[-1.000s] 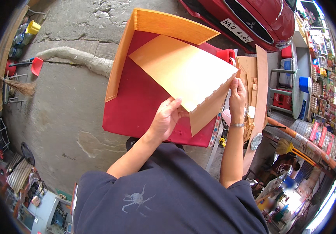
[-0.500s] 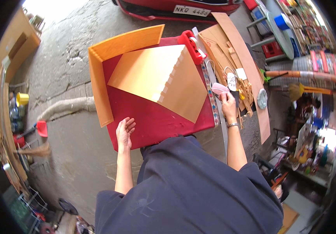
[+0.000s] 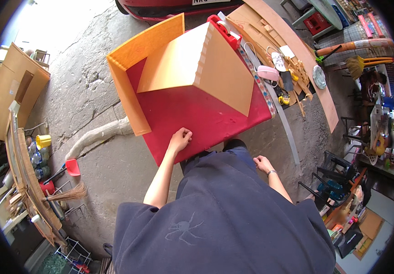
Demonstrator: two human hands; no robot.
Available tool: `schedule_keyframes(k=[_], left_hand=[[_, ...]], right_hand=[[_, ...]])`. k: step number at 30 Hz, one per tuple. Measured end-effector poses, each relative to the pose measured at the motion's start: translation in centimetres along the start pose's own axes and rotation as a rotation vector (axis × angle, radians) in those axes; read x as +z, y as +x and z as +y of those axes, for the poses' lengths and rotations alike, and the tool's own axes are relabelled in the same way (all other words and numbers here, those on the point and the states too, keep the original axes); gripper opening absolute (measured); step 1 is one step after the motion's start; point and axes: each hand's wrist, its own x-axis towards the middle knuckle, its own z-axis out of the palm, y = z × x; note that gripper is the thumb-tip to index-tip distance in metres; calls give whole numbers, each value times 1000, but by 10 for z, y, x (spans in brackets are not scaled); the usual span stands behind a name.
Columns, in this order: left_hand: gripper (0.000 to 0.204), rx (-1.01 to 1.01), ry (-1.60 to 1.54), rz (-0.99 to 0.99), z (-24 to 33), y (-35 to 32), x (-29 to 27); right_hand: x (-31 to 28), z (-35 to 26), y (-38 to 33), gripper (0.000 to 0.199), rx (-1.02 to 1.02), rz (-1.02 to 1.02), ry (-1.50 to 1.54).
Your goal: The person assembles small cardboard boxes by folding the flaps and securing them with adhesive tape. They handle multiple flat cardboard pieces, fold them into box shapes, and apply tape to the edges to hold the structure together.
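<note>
My left hand (image 3: 179,139) is over the near part of the red tabletop (image 3: 188,114), its fingers curled in and nothing showing between them. Low beside my body, off the table's near edge, is my right hand (image 3: 263,163) with bent fingers; whatever it may hold is hidden. On the table, beyond my left hand, two tan panels (image 3: 226,73) meet along a notched, pale-taped edge (image 3: 201,55) and stand like a tilted corner. Left of them an L-shaped orange-tan strip (image 3: 149,41) stands on edge along the table's side.
A red tape dispenser (image 3: 224,32) sits at the far right corner. Right of the table lie cardboard scraps (image 3: 261,32), a pink rounded device (image 3: 268,73) with a cord, a yellow tape measure (image 3: 284,98) and a long metal strip (image 3: 288,137). A red car (image 3: 160,9) stands beyond.
My right hand has left the pink device and drawn back toward my body. The left hand has moved right over the table, its fingers curling. The view has shifted and turned.
</note>
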Motion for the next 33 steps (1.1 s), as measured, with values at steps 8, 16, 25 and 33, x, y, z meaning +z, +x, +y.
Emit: schedule_keyframes(k=[8,16,25,33], left_hand=[[28,17,-117,8,-63,-50,4],[33,-30,-121,-69,-168,-164,8],[38,-280,175,-228,-290,-304,4],[36,-127,53,-192,-286,-318,-26]], right_hand=[[50,69,-24,28,1,50,184],[93,103,-25,27,-290,245,207],[269,245,-149,29,-110,68,501],[348,358,-241,29,231,134,446]])
